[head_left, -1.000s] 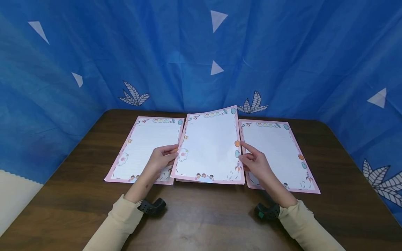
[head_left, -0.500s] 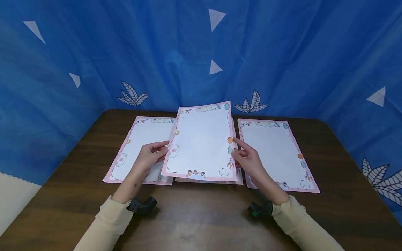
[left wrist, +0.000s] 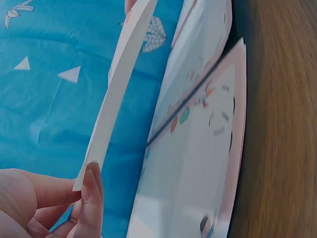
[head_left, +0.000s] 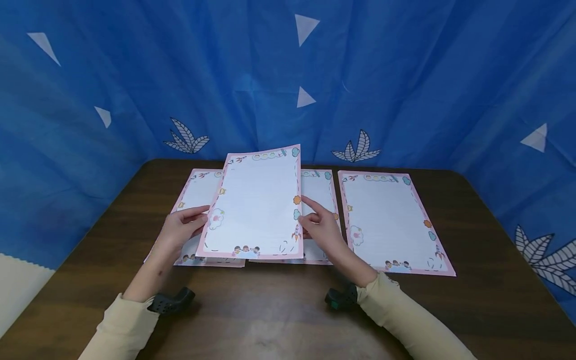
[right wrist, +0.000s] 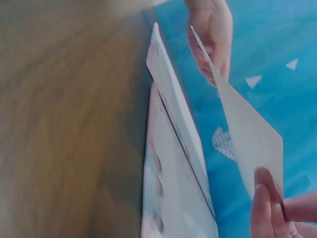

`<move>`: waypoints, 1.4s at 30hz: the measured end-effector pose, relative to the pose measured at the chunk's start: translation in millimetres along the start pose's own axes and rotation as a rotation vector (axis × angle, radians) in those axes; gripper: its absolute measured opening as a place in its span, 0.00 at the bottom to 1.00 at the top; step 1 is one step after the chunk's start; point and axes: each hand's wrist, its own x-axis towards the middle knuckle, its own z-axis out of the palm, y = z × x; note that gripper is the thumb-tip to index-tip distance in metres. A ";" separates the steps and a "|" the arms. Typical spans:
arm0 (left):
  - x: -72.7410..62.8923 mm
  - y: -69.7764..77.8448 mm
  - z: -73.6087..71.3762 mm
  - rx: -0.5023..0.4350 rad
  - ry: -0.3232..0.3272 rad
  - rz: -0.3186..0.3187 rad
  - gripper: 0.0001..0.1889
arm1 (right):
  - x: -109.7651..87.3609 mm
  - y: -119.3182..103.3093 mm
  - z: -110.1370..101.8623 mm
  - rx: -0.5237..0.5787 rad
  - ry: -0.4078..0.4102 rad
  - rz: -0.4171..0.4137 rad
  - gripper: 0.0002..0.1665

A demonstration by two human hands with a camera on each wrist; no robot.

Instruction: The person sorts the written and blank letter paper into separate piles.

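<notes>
A sheet of paper (head_left: pixel 258 205) with a pink border and cartoon drawings is held up above the table, its top right corner raised. My left hand (head_left: pixel 182 230) pinches its left edge, thumb on one face and fingers on the other, as the left wrist view shows. On the opposite edge, my right hand (head_left: pixel 321 227) pinches the paper near the orange and teal drawings. Below lie a left stack of matching paper (head_left: pixel 198 190) and a middle stack (head_left: pixel 318 195), both partly covered by the held sheet. In the right wrist view the raised paper (right wrist: pixel 250 129) stands clear of the stacks.
A right stack of the same paper (head_left: pixel 387 220) lies flat on the dark wooden table (head_left: pixel 270 310). A blue curtain (head_left: pixel 252 75) with white triangles and leaf prints hangs behind the table. Each wrist wears a black camera mount.
Both hands have carried the sheet leftward from over the middle stack, so it now overlaps the left stack. More of the middle stack has come into sight. The right stack stays put.
</notes>
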 end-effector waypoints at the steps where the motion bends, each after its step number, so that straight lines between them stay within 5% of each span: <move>1: -1.1 -1.1 -3.6 0.014 0.003 -0.001 0.24 | -0.3 0.2 4.2 0.008 -0.005 -0.005 0.31; 17: -8.8 -22.3 -49.1 0.103 0.110 -0.047 0.27 | 1.9 -4.8 58.9 0.098 -0.096 -0.009 0.31; 42: -2.7 -43.9 -78.3 0.155 0.178 -0.071 0.25 | 18.3 -2.2 101.6 0.161 -0.169 0.061 0.32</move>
